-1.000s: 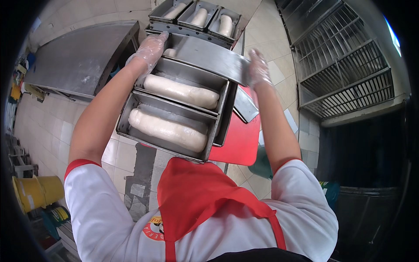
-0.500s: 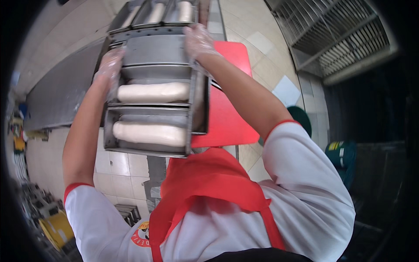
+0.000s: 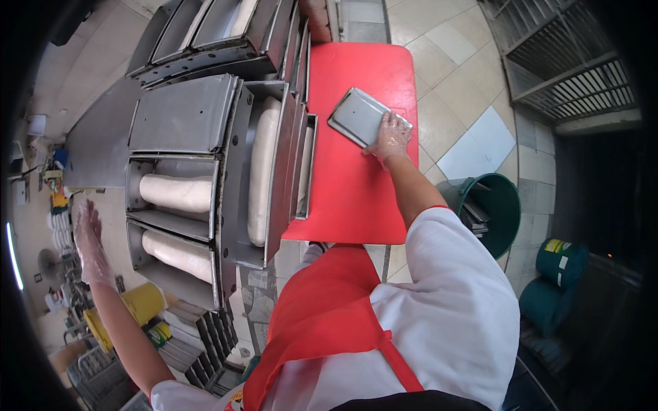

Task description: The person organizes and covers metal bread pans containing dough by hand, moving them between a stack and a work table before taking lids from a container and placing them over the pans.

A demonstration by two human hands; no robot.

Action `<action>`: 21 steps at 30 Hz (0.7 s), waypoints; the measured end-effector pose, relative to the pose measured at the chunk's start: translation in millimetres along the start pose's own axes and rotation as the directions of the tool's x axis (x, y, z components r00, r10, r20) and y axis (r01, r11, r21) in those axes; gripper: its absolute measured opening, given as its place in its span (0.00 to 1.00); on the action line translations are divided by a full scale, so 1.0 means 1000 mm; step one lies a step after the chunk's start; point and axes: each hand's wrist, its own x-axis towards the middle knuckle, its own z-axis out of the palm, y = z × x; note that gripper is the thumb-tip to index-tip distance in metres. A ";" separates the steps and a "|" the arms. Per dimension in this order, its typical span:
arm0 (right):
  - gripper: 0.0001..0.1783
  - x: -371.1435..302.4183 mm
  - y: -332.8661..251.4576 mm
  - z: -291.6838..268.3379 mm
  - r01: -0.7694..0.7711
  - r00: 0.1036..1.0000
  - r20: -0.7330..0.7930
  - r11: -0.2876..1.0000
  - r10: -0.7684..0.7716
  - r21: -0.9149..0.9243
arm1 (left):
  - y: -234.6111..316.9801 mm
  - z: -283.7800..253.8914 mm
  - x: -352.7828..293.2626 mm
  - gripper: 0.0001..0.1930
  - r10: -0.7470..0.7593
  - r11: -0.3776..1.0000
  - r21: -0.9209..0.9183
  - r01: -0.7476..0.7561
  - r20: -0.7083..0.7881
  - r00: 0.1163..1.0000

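My right hand (image 3: 392, 139), in a clear plastic glove, grips the near right end of a rectangular metal pan lid (image 3: 356, 118) above the red board (image 3: 336, 195). Away to the left, my gloved left hand (image 3: 89, 231) is raised with its fingers stretched out, holding nothing. Between the hands stands a stack of joined metal loaf pans (image 3: 218, 226). Two near compartments show pale dough logs (image 3: 177, 193), while a flat metal lid (image 3: 179, 118) covers the compartment beyond them. Another long dough log (image 3: 264, 171) lies in a lower pan to the right.
More dough-filled pans (image 3: 205, 60) stand at the far left. Beside the red board, a green bucket (image 3: 504, 216) on the tiled floor holds several flat metal pieces. Stacked pans (image 3: 199, 342) and a yellow container (image 3: 144, 305) sit at lower left. A slatted metal rack (image 3: 569, 61) stands far right.
Both hands have let go of the upper pans. My left hand has moved out left; my right hand has moved right and taken hold of a lid. The view has shifted.
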 end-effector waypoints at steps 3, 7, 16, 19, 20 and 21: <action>0.52 0.006 0.002 0.012 -0.169 0.972 0.176 0.984 0.155 0.063 | -0.001 -0.006 -0.018 0.34 -0.047 0.998 0.038 0.049 -0.050 0.998; 0.35 0.012 0.006 0.029 -0.178 0.978 0.148 0.959 0.148 0.221 | 0.008 -0.004 -0.040 0.33 0.012 0.999 0.049 -0.012 -0.007 1.000; 0.26 -0.044 -0.026 -0.193 -0.072 0.996 0.021 0.607 0.090 0.792 | 0.052 0.052 -0.079 0.36 0.306 0.829 0.394 -0.397 0.275 0.912; 0.29 -0.087 -0.086 -0.309 0.112 0.979 0.028 0.651 -0.200 0.751 | 0.037 0.061 -0.078 0.39 0.197 0.949 0.158 -0.274 0.383 0.903; 0.30 -0.100 -0.119 -0.340 0.118 0.956 0.123 0.733 -0.266 0.670 | 0.029 0.057 -0.076 0.39 0.146 0.977 0.087 -0.196 0.397 0.906; 0.31 -0.107 -0.138 -0.357 0.128 0.925 0.225 0.808 -0.306 0.576 | 0.026 0.050 -0.076 0.42 0.164 0.972 0.084 -0.221 0.434 0.886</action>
